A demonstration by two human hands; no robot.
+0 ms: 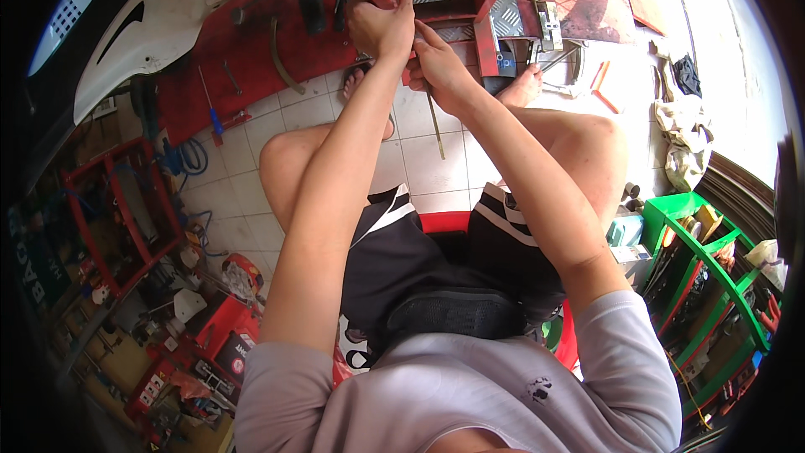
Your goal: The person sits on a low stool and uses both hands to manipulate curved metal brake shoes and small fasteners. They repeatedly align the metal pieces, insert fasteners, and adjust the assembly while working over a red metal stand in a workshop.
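Observation:
My two hands meet at the lower front of a red metal frame [488,44]. My left hand [381,29] is closed against the frame's left leg; its fingertips are turned away, and what they grip is hidden. Just below and to the right, my right hand [444,71] has its fingers curled and nearly touches the left wrist. From under the right fingers a thin yellowish strip [437,127] hangs down over the tiled floor. Its upper end is hidden by the hand.
A red platform [243,67] bears a curved strip [283,59], a blue-handled screwdriver [213,117] and a wrench [231,77]. White bodywork [180,13] rises at the left. A green tool rack [713,262] stands right; a red metal stand [126,214] and red toolbox [226,337] are left.

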